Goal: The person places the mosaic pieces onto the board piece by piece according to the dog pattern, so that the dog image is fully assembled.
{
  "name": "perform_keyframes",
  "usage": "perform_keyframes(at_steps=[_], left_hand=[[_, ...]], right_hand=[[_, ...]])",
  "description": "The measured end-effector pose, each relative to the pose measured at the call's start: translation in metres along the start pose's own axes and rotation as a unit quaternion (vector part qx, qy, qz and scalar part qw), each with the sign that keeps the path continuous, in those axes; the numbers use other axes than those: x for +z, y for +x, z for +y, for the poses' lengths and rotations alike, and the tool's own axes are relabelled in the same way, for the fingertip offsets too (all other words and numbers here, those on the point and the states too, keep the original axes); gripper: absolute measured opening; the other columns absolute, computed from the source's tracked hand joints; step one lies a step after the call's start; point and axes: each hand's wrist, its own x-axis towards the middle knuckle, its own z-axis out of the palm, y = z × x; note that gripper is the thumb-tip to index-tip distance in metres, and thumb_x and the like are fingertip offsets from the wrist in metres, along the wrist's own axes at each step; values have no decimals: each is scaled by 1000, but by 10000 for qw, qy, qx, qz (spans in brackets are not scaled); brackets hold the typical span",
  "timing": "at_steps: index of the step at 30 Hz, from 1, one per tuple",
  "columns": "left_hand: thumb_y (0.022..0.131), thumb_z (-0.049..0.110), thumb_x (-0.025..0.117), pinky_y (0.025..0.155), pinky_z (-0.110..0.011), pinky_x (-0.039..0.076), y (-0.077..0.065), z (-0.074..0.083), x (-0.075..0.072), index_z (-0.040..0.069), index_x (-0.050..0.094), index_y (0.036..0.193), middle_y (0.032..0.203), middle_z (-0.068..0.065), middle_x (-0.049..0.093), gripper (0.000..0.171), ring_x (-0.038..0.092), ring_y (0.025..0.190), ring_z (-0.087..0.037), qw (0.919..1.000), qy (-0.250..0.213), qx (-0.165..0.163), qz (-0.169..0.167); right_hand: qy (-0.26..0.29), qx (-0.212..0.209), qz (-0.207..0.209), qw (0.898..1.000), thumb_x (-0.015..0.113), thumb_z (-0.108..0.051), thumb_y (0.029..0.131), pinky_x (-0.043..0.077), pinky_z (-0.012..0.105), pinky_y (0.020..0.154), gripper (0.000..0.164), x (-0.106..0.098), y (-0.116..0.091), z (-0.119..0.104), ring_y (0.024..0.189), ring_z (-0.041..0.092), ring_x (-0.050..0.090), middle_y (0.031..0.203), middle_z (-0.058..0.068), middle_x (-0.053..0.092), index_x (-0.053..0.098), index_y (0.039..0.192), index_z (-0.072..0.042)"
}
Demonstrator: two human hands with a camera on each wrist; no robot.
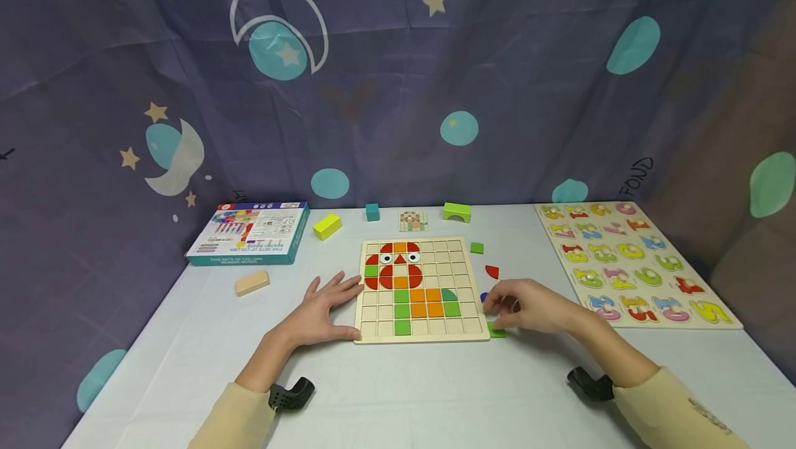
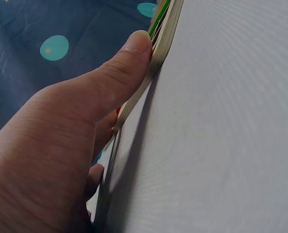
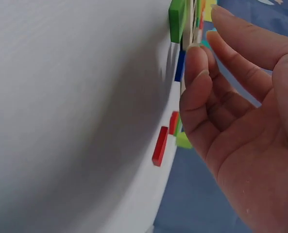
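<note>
A square wooden mosaic board (image 1: pixel 373 330) lies on the table, partly filled with red, orange and green tiles and two eye tiles. My left hand (image 1: pixel 323 314) is spread at its left edge, fingertips on the upper part and thumb (image 2: pixel 129 60) along the near corner. By the board's right edge hovers my right hand (image 1: pixel 528 305), fingers loosely bent, with no piece visible between them. A green tile (image 1: pixel 497 333) lies beneath its thumb, and a blue piece (image 1: pixel 483 296) shows beside its fingertips. Beyond the hand are a red quarter-round piece (image 1: pixel 492 271) and a green square tile (image 1: pixel 477 248).
Behind the board stand a pattern card (image 1: pixel 413 221), a teal cube (image 1: pixel 372 212) and a green arch block (image 1: pixel 457 212). To the left are a yellow block (image 1: pixel 327 226), a wooden block (image 1: pixel 252 283) and a boxed set (image 1: pixel 249 235). A number puzzle board (image 1: pixel 640 252) lies right.
</note>
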Motion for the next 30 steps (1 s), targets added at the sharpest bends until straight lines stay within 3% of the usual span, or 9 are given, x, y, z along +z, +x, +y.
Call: perform_keyframes(at_steps=[6, 18, 25, 30], left_hand=[[75, 57, 83, 118, -61, -4, 0, 2, -1, 13, 49, 151, 160, 1, 37, 94, 14, 153, -28, 9999, -16, -128, -80], [75, 55, 84, 118, -62, -3, -1, 2, -1, 13, 50, 150, 160, 0, 37, 92, 15, 153, -29, 9999, -33, -88, -50], [76, 54, 84, 117, -64, -2, -1, 3, -2, 12, 51, 150, 160, -1, 38, 92, 16, 152, -32, 10000, -62, -32, -21], [76, 54, 84, 118, -62, -3, -1, 3, -2, 13, 50, 151, 160, 0, 37, 92, 15, 153, -30, 10000, -17, -53, -55]], right_hand=[[-56, 0, -101, 9999, 83, -10, 83, 49, 24, 65, 22, 3, -6, 0, 75, 12, 55, 86, -3, 61, 70, 101, -10], [-455, -48, -137, 9989, 84, -9, 82, 48, 23, 65, 21, 9, -6, -1, 76, 9, 52, 86, -5, 57, 69, 96, -14], [-313, 26, -203, 9993, 83, -5, 82, 47, 23, 66, 23, 8, -6, -1, 76, 11, 53, 81, -5, 57, 64, 93, -15], [-173, 104, -222, 9996, 78, -7, 88, 48, 25, 68, 16, 3, -7, -2, 79, 13, 55, 81, -6, 58, 66, 92, -18]])
